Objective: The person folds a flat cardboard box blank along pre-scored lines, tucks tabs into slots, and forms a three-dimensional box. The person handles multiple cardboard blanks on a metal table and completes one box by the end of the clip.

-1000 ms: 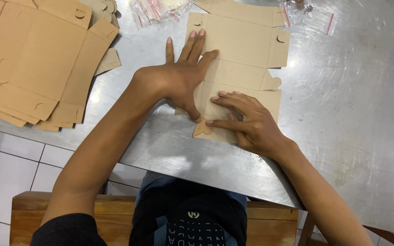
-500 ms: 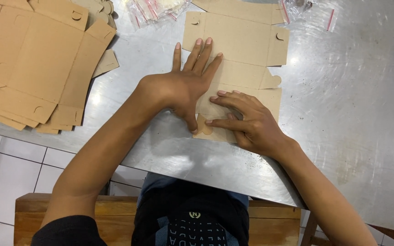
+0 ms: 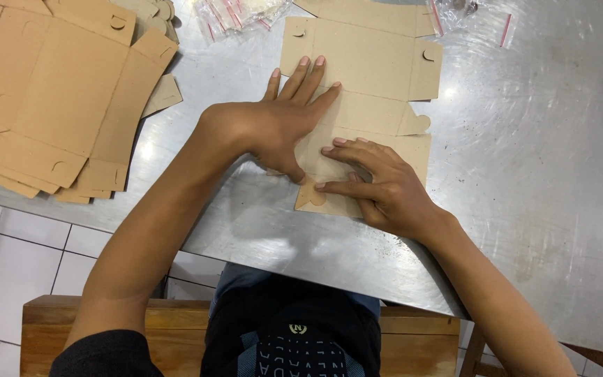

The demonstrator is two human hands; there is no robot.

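We have the box blank [image 3: 375, 77] lying flat on the steel table [image 3: 539, 174], near the edge closest to us. Left hand [image 3: 273, 126] lies palm down on the blank's left part, fingers spread and pointing away, holding nothing, only pressing. Right hand [image 3: 378, 185] presses the near panel, fingers extended flat toward the left, index beside the rounded tab [image 3: 310, 197] at the near left corner; no pinch visible.

Step in hand, as we judge it: creasing a fold line on the near panel. The next move likely calls for steady downward pressure from the left hand while the right lifts the panel along the score.

Stack of identical brown blanks [image 3: 50, 98] sits to the far left, well apart. Clear bags with red strips [image 3: 239, 15] lie at the far edge.
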